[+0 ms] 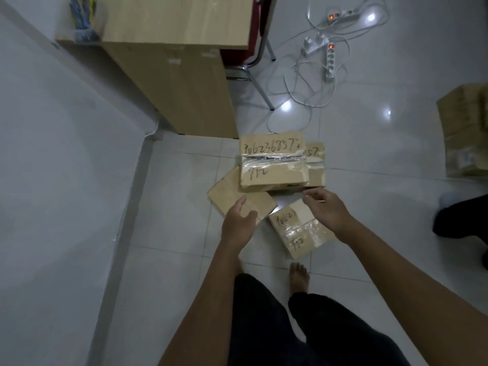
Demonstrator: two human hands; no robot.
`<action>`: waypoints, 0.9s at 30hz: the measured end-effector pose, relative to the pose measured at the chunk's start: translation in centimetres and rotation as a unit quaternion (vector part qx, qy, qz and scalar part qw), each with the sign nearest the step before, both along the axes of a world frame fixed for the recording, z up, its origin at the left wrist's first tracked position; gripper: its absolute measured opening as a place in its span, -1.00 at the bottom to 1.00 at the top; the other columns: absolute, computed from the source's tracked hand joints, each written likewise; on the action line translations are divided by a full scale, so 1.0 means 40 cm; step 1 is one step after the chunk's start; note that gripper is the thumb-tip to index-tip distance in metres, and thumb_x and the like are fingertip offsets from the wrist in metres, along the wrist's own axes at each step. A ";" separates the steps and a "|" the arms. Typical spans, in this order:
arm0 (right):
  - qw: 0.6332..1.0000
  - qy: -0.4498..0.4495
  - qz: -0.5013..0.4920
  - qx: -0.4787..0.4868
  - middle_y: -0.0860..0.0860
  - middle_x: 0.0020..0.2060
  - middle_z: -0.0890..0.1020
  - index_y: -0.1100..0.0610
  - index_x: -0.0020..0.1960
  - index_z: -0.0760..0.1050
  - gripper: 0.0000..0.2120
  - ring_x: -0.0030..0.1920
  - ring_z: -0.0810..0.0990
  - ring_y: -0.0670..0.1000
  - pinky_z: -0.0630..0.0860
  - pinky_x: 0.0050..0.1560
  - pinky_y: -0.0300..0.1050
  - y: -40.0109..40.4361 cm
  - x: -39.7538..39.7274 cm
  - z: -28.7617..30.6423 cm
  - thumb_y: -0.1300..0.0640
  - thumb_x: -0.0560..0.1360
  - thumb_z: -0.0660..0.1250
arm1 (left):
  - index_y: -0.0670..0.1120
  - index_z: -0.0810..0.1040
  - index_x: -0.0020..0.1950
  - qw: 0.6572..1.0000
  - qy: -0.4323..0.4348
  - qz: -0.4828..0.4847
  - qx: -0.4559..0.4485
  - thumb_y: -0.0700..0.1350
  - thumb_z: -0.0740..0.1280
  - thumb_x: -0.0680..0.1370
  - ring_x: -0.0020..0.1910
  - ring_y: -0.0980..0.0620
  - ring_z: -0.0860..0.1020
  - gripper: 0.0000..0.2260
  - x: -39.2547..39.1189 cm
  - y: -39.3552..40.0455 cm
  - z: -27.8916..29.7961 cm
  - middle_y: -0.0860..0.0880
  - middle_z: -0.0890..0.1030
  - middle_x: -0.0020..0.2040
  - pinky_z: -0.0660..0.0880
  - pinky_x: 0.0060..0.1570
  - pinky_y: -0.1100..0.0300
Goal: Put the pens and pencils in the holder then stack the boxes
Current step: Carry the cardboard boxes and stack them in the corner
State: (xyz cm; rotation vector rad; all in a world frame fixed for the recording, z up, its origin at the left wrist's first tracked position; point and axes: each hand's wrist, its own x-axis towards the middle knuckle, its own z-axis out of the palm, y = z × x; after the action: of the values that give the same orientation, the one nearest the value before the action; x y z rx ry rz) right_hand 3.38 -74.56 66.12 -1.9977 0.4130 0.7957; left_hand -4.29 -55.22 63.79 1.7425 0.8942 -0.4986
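Open hands [239,220] above floor boxes [273,162]

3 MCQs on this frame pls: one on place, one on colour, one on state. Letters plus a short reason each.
1. Where is the pen holder?
A. on the desk's far left corner
B. on the floor by the boxes
C. on the chair

2. What colour are the lit switches on the power strips?
A. green
B. blue
C. orange-red

3. What are the hands doing?
A. both grip one box
B. both are open above the boxes, holding nothing
C. one holds a pen

Answers:
1 A: the holder with pens stands on the desk at its far left corner.
2 C: both switches glow orange-red.
3 B: the left hand and right hand hover open near the top box, which lies on another box.
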 end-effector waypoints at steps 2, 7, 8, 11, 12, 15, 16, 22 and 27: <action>1.000 0.004 -0.009 -0.016 -0.01 0.15 0.58 0.01 0.19 0.57 -0.75 0.10 0.53 -0.01 0.46 0.07 -0.10 -0.028 0.031 -0.046 0.05 0.53 0.30 | 0.11 0.31 0.53 1.000 0.007 -0.006 0.010 -0.04 0.29 0.58 0.31 -0.07 0.49 -0.50 0.040 -0.017 -0.051 -0.03 0.45 0.44 0.45 0.20 0.11; 0.998 0.016 -0.040 -0.037 0.02 0.18 0.56 -0.04 0.28 0.51 -0.67 0.20 0.53 0.09 0.41 0.08 -0.15 -0.040 0.124 -0.205 0.04 0.52 0.32 | 0.04 0.23 0.58 0.997 0.016 -0.068 0.045 -0.07 0.27 0.59 0.49 -0.02 0.32 -0.44 0.160 -0.023 -0.219 0.01 0.28 0.55 0.30 0.35 0.15; 0.998 0.008 -0.044 -0.035 0.02 0.18 0.55 -0.03 0.31 0.49 -0.65 0.19 0.53 0.09 0.40 0.04 -0.17 -0.037 0.143 -0.230 0.06 0.53 0.31 | 0.05 0.21 0.59 0.995 0.014 -0.087 0.053 -0.05 0.28 0.58 0.51 -0.03 0.28 -0.43 0.181 -0.019 -0.251 0.00 0.24 0.57 0.29 0.40 0.10; 0.997 -0.030 -0.040 -0.053 0.03 0.33 0.47 0.04 0.36 0.45 -0.60 0.28 0.45 0.05 0.38 0.15 -0.19 -0.010 0.217 -0.364 0.13 0.53 0.33 | 0.08 0.12 0.61 0.985 0.010 -0.142 0.100 -0.01 0.31 0.56 0.54 -0.10 0.22 -0.35 0.263 0.000 -0.399 -0.05 0.19 0.59 0.28 0.45 -0.10; 0.997 -0.043 -0.033 -0.061 0.04 0.34 0.45 0.05 0.37 0.45 -0.59 0.30 0.44 0.05 0.38 0.19 -0.18 0.001 0.239 -0.410 0.16 0.52 0.34 | 0.08 0.10 0.61 0.981 0.004 -0.153 0.117 0.00 0.32 0.55 0.53 -0.12 0.22 -0.33 0.289 0.005 -0.448 -0.06 0.20 0.59 0.30 0.44 -0.13; 0.994 -0.067 -0.018 -0.079 0.04 0.35 0.45 0.05 0.38 0.41 -0.53 0.30 0.45 0.07 0.43 0.28 -0.08 0.024 0.303 -0.554 0.17 0.49 0.35 | 0.07 0.11 0.60 0.968 -0.020 -0.161 0.189 0.03 0.35 0.55 0.49 -0.19 0.26 -0.32 0.362 0.020 -0.584 -0.13 0.25 0.54 0.34 0.41 -0.18; 0.994 -0.072 -0.014 -0.085 0.03 0.35 0.44 0.05 0.39 0.39 -0.51 0.32 0.44 0.07 0.41 0.30 -0.04 0.028 0.326 -0.596 0.16 0.48 0.36 | 0.06 0.10 0.61 0.966 -0.017 -0.154 0.209 0.05 0.34 0.56 0.53 -0.20 0.20 -0.32 0.381 0.025 -0.620 -0.14 0.19 0.57 0.28 0.46 -0.16; 0.991 -0.076 -0.040 -0.107 0.04 0.41 0.38 0.07 0.47 0.30 -0.40 0.41 0.35 0.07 0.34 0.39 -0.02 0.026 0.446 -0.803 0.11 0.48 0.41 | 0.09 -0.09 0.63 0.962 0.020 -0.136 0.236 0.18 0.39 0.52 0.59 -0.20 -0.04 -0.14 0.497 0.074 -0.810 -0.13 -0.13 0.63 0.13 0.48 -0.14; 0.990 0.001 -0.079 -0.118 0.09 0.39 0.42 0.07 0.49 0.21 -0.29 0.35 0.43 0.15 0.44 0.32 0.10 0.033 0.480 -0.920 -0.07 0.45 0.41 | 0.01 -0.25 0.61 0.989 0.040 -0.004 0.141 0.13 0.55 0.39 0.57 -0.16 0.14 0.13 0.538 0.112 -0.902 -0.14 -0.01 0.62 0.21 0.49 -0.08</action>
State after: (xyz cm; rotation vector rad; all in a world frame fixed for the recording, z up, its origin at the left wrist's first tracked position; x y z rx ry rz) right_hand 22.57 -73.23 29.30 -2.1490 0.6844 0.6757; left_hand 17.23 -50.72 27.70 1.9933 1.0548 -0.4670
